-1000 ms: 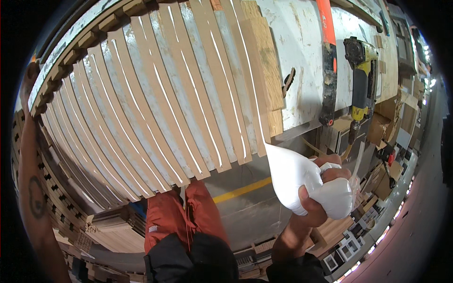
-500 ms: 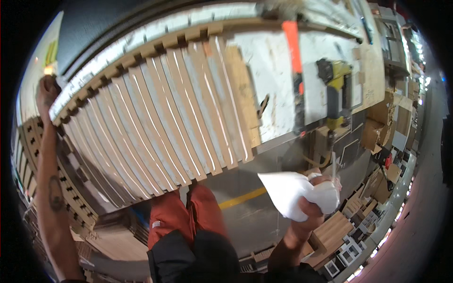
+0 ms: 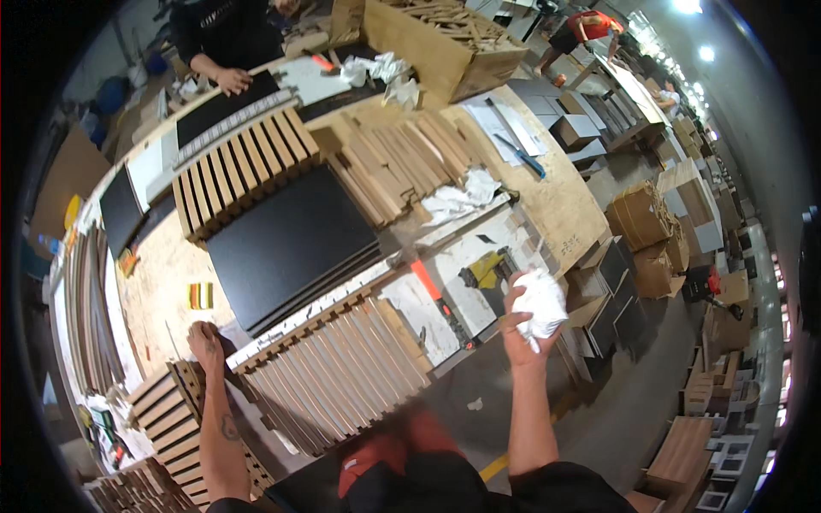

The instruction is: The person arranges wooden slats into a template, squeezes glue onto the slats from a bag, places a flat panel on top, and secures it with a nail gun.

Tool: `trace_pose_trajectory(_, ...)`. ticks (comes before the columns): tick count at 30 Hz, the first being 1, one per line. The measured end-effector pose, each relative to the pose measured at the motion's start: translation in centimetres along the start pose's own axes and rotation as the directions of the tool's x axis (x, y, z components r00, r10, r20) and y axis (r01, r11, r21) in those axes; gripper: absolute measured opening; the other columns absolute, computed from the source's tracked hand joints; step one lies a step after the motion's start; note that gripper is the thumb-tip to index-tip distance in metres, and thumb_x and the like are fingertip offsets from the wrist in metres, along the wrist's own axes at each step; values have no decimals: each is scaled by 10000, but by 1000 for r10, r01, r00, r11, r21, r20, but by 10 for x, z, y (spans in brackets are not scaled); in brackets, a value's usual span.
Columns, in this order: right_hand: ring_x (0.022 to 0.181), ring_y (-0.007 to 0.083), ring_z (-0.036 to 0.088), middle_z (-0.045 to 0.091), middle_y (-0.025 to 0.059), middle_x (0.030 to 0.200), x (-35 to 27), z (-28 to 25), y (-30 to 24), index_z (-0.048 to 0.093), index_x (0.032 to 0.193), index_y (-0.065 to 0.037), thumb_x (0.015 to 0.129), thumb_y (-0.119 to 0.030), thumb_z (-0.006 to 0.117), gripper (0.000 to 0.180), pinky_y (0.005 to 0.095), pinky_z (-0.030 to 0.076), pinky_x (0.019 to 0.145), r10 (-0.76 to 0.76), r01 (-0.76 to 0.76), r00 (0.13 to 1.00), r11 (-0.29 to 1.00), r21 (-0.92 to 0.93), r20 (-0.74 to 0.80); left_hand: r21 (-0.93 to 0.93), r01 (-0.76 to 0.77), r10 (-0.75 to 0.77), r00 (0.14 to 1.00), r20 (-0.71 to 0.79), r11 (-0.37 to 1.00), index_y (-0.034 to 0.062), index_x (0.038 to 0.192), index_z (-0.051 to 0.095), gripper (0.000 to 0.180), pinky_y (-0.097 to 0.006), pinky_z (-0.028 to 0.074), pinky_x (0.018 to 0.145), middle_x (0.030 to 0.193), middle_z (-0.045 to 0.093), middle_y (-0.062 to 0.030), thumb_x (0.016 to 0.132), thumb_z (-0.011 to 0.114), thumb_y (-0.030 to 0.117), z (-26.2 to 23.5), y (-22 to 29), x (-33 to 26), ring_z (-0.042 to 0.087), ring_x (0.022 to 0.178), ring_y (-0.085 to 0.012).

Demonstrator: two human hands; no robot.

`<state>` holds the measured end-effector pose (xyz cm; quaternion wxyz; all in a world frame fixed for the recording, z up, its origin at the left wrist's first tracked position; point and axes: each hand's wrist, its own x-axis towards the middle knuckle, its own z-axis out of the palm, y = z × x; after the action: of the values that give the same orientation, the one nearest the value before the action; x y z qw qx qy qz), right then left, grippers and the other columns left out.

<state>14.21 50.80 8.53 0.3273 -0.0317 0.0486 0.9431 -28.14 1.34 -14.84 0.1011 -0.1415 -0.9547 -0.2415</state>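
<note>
**A:** Start with the big picture. How far along did the work look?

**B:** The workbench [image 3: 547, 197] was crowded. Near its middle lay a stack of black boards [image 3: 286, 244], and beyond that stack, a slatted panel [image 3: 239, 167] with its strips already set on a dark backing. On the near side of the black boards lay another slatted panel [image 3: 338, 372], pale and fully lined with strips. So I judged the assembly of that near panel as done, and any wiping of it as not yet begun, since the rag was off the wood.

**A:** Where was the rag?

**B:** The white rag [image 3: 540, 303] was up in the air, to the right of the black boards and past the near panel's right end, above the bench edge. It touched no wood.

**A:** And the hands?

**B:** The right hand [image 3: 523, 329] was closed around the crumpled rag, fingers bunched about it. The left hand [image 3: 205, 340] rested flat, fingers down, at the near panel's left end, just by the black boards' near corner.

**A:** Anyone else?

**B:** A person in a dark top [image 3: 224, 34] stood at the far side, a hand on the bench.
</note>
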Motion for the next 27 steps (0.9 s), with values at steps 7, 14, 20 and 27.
trace_pose_trajectory(7,1169,445,578,565,265,1297,57,-14,-90,511,1352,13,964,-478,551,627,523,581,882,-6,-9,999,919,-394,-37,-534,209,-280,958,-54,819,31,830,499,384,-337,395,575,674,430,-37,1060,415,326,-91,80,-30,423,587,-149)
trace_pose_trajectory(14,1139,466,589,552,265,1318,144,-52,-195,492,1360,18,967,-490,530,643,535,602,814,148,-295,908,890,-347,-391,-476,454,-464,880,106,753,101,697,405,488,-267,341,457,574,373,8,1057,430,429,-122,203,-188,384,483,-92)
trace_pose_trajectory(20,974,363,677,576,217,1237,189,-59,-248,515,1288,30,986,-496,493,607,493,594,792,60,-536,812,474,-699,-581,-406,602,-551,796,248,687,77,662,424,479,-276,362,448,529,387,12,1047,470,357,-133,283,-252,412,463,-88)
trace_pose_trajectory(27,888,239,676,655,115,1036,175,-67,-227,585,1203,-12,985,-310,555,371,358,570,735,-529,-525,803,-406,-748,-276,-410,666,-599,744,298,623,-26,876,693,278,-253,502,574,742,674,-58,922,669,246,-144,299,-342,615,650,-111)
